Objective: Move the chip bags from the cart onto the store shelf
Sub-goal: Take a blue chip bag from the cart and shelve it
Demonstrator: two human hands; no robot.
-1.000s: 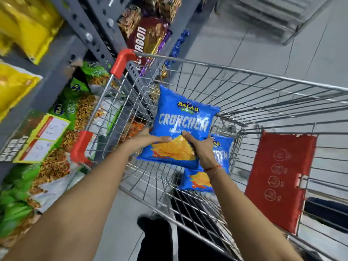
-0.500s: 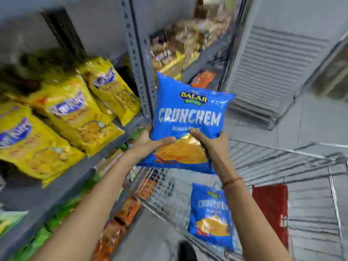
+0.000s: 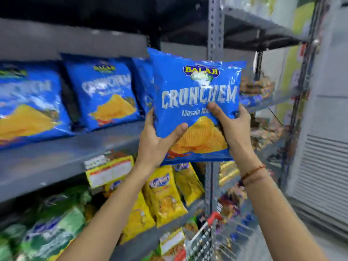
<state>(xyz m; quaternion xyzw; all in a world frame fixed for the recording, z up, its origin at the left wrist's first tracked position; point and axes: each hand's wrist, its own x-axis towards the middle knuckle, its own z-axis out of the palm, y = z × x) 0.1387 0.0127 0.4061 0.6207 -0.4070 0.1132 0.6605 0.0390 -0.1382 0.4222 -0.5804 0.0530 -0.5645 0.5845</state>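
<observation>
Blue chip bag (image 3: pixel 195 95) clasped in left hand (image 3: pixel 156 144) and right hand (image 3: pixel 233 127) grips, thumbs in front.

A chip bag (image 3: pixel 195 102) is sitting upright between the left hand (image 3: pixel 156 142) and right hand (image 3: pixel 233 127), in front of the shelf (image 3: pixel 75 147). Matching bags (image 3: pixel 105 95) are standing on that shelf to its left. Other snack packs (image 3: pixel 163 196) are lying on the shelf below, and the cart (image 3: pixel 205 240) is standing lower right.

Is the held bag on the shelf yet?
No. The bag is upright in the air, gripped by the left hand and right hand, in front of the shelf.
</observation>
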